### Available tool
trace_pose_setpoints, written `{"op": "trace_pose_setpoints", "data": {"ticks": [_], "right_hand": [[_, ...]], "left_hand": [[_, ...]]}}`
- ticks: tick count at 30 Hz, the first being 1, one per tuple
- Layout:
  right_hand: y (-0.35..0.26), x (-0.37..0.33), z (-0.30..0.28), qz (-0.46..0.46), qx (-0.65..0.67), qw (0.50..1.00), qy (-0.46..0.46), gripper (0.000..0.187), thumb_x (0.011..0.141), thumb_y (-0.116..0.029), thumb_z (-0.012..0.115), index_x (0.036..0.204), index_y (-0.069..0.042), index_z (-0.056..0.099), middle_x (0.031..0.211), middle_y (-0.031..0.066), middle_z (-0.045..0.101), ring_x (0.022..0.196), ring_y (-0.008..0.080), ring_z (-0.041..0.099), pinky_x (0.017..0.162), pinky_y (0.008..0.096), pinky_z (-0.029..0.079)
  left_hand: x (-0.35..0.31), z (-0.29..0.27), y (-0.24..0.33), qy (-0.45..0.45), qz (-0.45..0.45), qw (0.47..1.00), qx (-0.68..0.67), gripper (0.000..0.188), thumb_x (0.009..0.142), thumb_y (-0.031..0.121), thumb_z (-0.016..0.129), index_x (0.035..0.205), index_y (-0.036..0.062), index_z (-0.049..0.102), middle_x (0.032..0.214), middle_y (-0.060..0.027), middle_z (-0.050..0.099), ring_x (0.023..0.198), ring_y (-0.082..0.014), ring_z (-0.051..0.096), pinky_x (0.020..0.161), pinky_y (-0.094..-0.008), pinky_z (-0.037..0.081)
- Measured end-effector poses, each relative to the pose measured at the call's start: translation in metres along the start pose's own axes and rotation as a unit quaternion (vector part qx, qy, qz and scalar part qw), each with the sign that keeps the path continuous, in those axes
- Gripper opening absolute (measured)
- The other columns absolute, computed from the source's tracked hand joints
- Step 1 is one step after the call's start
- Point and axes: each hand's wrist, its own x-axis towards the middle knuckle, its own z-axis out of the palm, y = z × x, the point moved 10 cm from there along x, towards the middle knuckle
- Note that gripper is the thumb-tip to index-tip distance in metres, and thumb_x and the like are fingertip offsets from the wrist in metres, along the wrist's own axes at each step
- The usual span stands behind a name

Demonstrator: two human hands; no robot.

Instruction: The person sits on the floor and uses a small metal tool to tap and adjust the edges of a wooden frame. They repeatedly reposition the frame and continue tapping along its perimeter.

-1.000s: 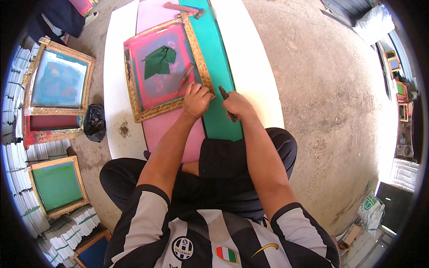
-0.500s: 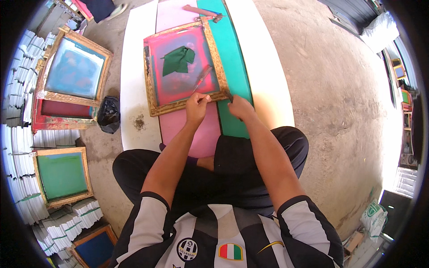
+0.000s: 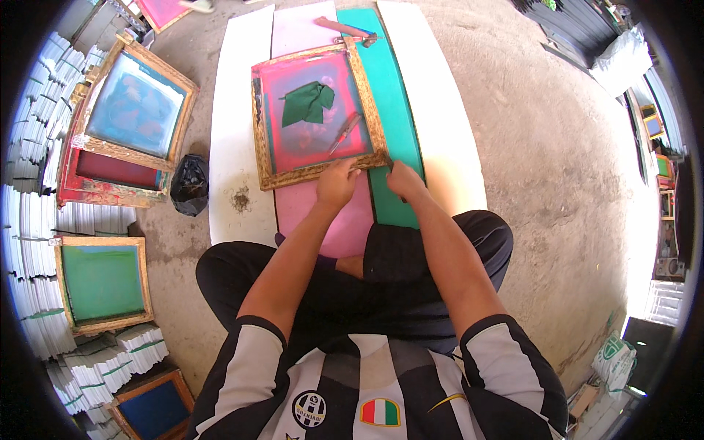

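Note:
A wooden screen-printing frame (image 3: 315,174) lies on the board, its mesh (image 3: 301,150) stained pink and grey. At the frame's near edge is my left hand (image 3: 338,183), thumb and fingers pinched together; what is in the pinch is too small to make out. My right hand (image 3: 405,182) is closed around a dark tool (image 3: 389,162) whose tip meets the frame's near right corner; its kind is not clear. On the mesh rest a crumpled green cloth (image 3: 308,104) and a screwdriver (image 3: 347,132) with a reddish handle.
Beyond the frame lie a wooden-handled tool (image 3: 343,28) and a metal tool (image 3: 359,39). The striped board (image 3: 238,132) spans the space before my crossed legs. To the left stand more frames (image 3: 103,286), a black plastic bag (image 3: 190,185) and bundled white stacks (image 3: 44,293).
The whole view has shifted, so the board and frame sit slightly farther right. Both hands keep nearly the same places at the frame. The dark-clothed person at top left shows less.

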Motion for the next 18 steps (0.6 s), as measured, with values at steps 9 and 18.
{"op": "trace_pose_setpoints", "data": {"ticks": [9, 18], "right_hand": [[-0.003, -0.015, -0.007, 0.037, 0.041, 0.998, -0.032, 0.035, 0.093, -0.018, 0.050, 0.120, 0.001, 0.062, 0.126, 0.0322, 0.065, 0.119, 0.0485, 0.062, 0.101, 0.0562, 0.049], [-0.008, -0.017, -0.003, 0.053, 0.034, 0.996, -0.069, 0.040, 0.091, -0.016, 0.051, 0.126, 0.000, 0.062, 0.127, 0.0291, 0.066, 0.119, 0.0452, 0.064, 0.102, 0.0527, 0.050]], "left_hand": [[0.019, 0.043, 0.027, -0.129, 0.018, 0.974, 0.185, 0.012, 0.090, 0.019, 0.066, 0.093, 0.0080, 0.065, 0.092, -0.0101, 0.066, 0.077, -0.0328, 0.072, 0.066, -0.0468, 0.058], [0.018, 0.052, 0.012, -0.127, 0.039, 0.958, 0.255, 0.011, 0.089, 0.015, 0.061, 0.093, 0.0057, 0.058, 0.090, -0.0119, 0.065, 0.070, -0.0311, 0.072, 0.061, -0.0460, 0.058]]}}
